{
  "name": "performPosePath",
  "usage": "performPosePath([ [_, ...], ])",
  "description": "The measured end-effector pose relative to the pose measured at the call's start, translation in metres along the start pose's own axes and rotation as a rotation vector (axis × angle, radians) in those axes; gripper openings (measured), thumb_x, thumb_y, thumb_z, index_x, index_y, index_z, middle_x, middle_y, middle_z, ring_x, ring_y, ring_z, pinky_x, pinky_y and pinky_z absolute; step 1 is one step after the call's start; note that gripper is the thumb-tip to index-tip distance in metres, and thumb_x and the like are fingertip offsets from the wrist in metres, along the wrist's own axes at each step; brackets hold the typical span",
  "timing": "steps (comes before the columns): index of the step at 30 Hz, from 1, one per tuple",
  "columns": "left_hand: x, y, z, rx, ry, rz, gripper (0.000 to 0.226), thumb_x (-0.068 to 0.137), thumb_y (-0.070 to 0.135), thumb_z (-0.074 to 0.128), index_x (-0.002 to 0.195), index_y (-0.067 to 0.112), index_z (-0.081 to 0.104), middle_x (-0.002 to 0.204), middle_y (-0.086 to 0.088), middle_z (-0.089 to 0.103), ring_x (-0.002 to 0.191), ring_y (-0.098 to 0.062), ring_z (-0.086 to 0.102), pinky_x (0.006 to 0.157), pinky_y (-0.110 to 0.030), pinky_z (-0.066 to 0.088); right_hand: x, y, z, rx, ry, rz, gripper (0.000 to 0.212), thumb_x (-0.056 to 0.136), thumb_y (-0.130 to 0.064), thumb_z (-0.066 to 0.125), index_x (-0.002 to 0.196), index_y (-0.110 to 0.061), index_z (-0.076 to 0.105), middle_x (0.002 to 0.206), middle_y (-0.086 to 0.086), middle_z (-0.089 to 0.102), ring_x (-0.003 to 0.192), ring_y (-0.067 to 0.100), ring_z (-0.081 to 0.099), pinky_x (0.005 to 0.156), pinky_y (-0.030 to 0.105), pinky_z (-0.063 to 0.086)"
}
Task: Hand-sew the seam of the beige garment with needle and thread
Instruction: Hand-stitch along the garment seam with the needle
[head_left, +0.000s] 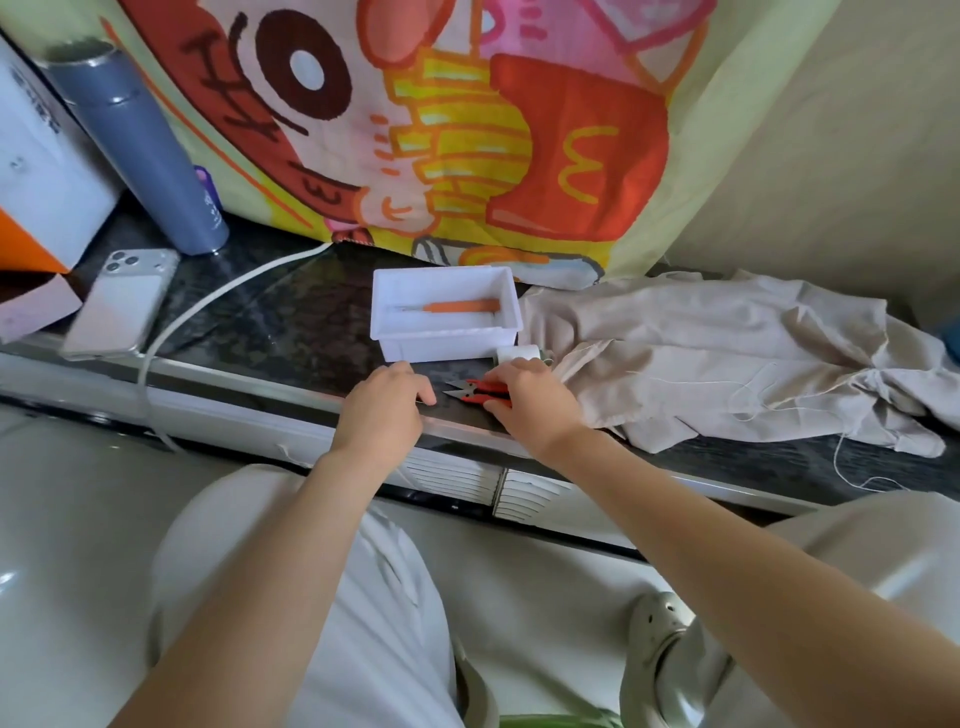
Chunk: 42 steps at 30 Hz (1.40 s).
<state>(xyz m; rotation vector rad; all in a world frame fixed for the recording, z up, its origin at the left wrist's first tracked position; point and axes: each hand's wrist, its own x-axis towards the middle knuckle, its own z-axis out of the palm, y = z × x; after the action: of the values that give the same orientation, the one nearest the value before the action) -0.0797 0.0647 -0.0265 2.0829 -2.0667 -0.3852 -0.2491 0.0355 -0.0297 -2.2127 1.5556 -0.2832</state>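
Note:
The beige garment (717, 353) lies crumpled on the dark counter at the right, with loose white thread (753, 400) trailing over it and off the front edge. A white thread spool (514, 353) stands by the garment's left end. My right hand (530, 400) grips the red-handled thread snips (470, 391), whose blades point left. My left hand (389, 402) rests on the counter just left of the blades, fingers curled, pinching something thin that I cannot make out. No needle is visible.
A white plastic tray (447, 312) holding an orange-handled seam ripper (457, 306) sits behind my hands. A phone (122, 301), a grey flask (140, 145), a white cable (208, 306) and a box (36, 171) occupy the left. A cartoon cloth (415, 119) hangs behind.

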Motion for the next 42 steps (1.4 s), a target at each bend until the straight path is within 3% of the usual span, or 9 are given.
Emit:
performPosePath([
  [4, -0.001, 0.001, 0.000, 0.011, 0.004, 0.010, 0.025, 0.093, 0.007, 0.046, 0.101, 0.017, 0.067, 0.110, -0.002, 0.056, 0.103, -0.021, 0.051, 0.076, -0.031, 0.043, -0.008, 0.002, -0.004, -0.024, 0.076, -0.077, 0.037, 0.094, -0.019, 0.053, 0.131, -0.011, 0.051, 0.126, 0.006, 0.051, 0.118, 0.022, 0.043, 0.090, 0.025, 0.035],
  [6, -0.001, 0.003, 0.000, 0.044, -0.011, 0.022, 0.021, 0.094, 0.011, 0.045, 0.104, 0.016, 0.063, 0.111, -0.002, 0.054, 0.104, -0.022, 0.049, 0.079, -0.031, 0.042, -0.015, 0.008, -0.014, 0.033, 0.225, -0.119, 0.031, 0.093, -0.015, 0.055, 0.123, -0.008, 0.054, 0.113, 0.007, 0.054, 0.097, 0.019, 0.050, 0.077, 0.021, 0.035],
  [8, -0.001, 0.006, 0.002, 0.081, -0.031, 0.019, 0.019, 0.095, 0.014, 0.044, 0.107, 0.016, 0.058, 0.113, -0.003, 0.051, 0.105, -0.023, 0.047, 0.081, -0.031, 0.039, -0.024, 0.019, -0.027, 0.073, 0.347, -0.127, 0.023, 0.092, -0.013, 0.055, 0.115, -0.008, 0.056, 0.100, 0.003, 0.052, 0.080, 0.012, 0.046, 0.068, 0.021, 0.032],
  [12, 0.001, 0.017, 0.005, 0.157, -0.027, -0.003, 0.018, 0.096, 0.021, 0.043, 0.112, 0.015, 0.052, 0.115, -0.004, 0.049, 0.108, -0.024, 0.046, 0.088, -0.032, 0.035, -0.036, 0.059, -0.057, 0.054, 0.465, -0.046, 0.019, 0.092, -0.014, 0.057, 0.109, -0.007, 0.060, 0.100, 0.005, 0.053, 0.088, 0.019, 0.052, 0.071, 0.021, 0.035],
  [17, 0.005, 0.043, 0.008, 0.076, 0.073, 0.124, 0.020, 0.096, 0.020, 0.045, 0.114, 0.015, 0.049, 0.113, -0.003, 0.047, 0.104, -0.022, 0.048, 0.089, -0.032, 0.034, -0.050, 0.106, -0.076, -0.149, 0.353, 0.076, 0.023, 0.086, -0.024, 0.067, 0.106, -0.012, 0.068, 0.104, 0.009, 0.055, 0.099, 0.030, 0.050, 0.075, 0.030, 0.038],
  [24, 0.014, 0.081, 0.026, 0.023, 0.024, 0.483, 0.038, 0.097, 0.020, 0.046, 0.135, 0.021, 0.049, 0.137, 0.004, 0.047, 0.127, -0.018, 0.039, 0.102, -0.029, 0.025, -0.053, 0.115, -0.077, -0.163, 0.248, 0.144, 0.018, 0.088, -0.030, 0.064, 0.097, -0.018, 0.073, 0.100, 0.005, 0.059, 0.098, 0.025, 0.047, 0.077, 0.027, 0.035],
  [30, 0.022, 0.104, 0.039, 0.053, 0.059, 0.489, 0.036, 0.099, 0.029, 0.040, 0.133, 0.024, 0.052, 0.134, 0.004, 0.049, 0.126, -0.019, 0.035, 0.102, -0.030, 0.021, -0.050, 0.113, -0.074, -0.156, 0.180, 0.174, 0.021, 0.094, -0.029, 0.055, 0.104, -0.017, 0.068, 0.108, 0.003, 0.058, 0.106, 0.021, 0.046, 0.073, 0.026, 0.034],
  [36, 0.030, 0.128, 0.043, -0.145, 0.064, 0.395, 0.031, 0.097, 0.037, 0.046, 0.123, 0.023, 0.056, 0.121, 0.005, 0.057, 0.120, -0.018, 0.038, 0.099, -0.029, 0.020, -0.056, 0.108, -0.079, -0.012, 0.252, 0.129, 0.013, 0.091, -0.024, 0.058, 0.093, -0.015, 0.067, 0.093, -0.002, 0.062, 0.094, 0.017, 0.049, 0.075, 0.031, 0.043],
  [42, 0.031, 0.150, 0.044, -0.314, 0.135, 0.409, 0.027, 0.093, 0.030, 0.056, 0.118, 0.022, 0.063, 0.116, 0.005, 0.061, 0.114, -0.018, 0.044, 0.089, -0.028, 0.025, -0.062, 0.106, -0.085, 0.086, 0.223, 0.135, 0.009, 0.090, -0.025, 0.058, 0.087, -0.021, 0.065, 0.082, -0.013, 0.057, 0.081, 0.009, 0.050, 0.073, 0.033, 0.047],
])
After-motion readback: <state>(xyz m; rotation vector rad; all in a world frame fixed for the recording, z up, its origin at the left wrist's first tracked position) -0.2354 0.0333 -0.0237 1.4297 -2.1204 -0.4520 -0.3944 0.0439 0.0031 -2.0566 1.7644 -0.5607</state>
